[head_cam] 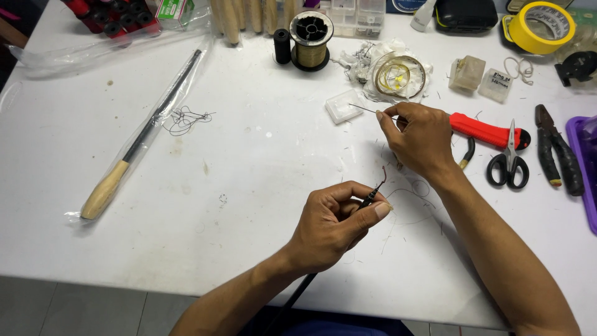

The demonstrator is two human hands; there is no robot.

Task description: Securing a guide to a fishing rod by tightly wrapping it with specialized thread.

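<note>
The left hand [333, 224] pinches the thin black rod tip [371, 198] near the desk's [249, 155] front edge, its long axis running near-left to far-right toward the right hand [420, 138], which pinches a fine wire [364, 109] farther back.

A white table [249, 186] carries everything; near its right edge lie black-handled scissors [509, 163]; just left of the scissors, a red-handled tool [488, 131]; just right, dark pliers [556, 152]; far behind the scissors, a yellow tape roll [538, 27]; far left, a bagged rod with a wooden handle [140, 140]; 2 thread spools [301, 40] stand behind-left.
</note>
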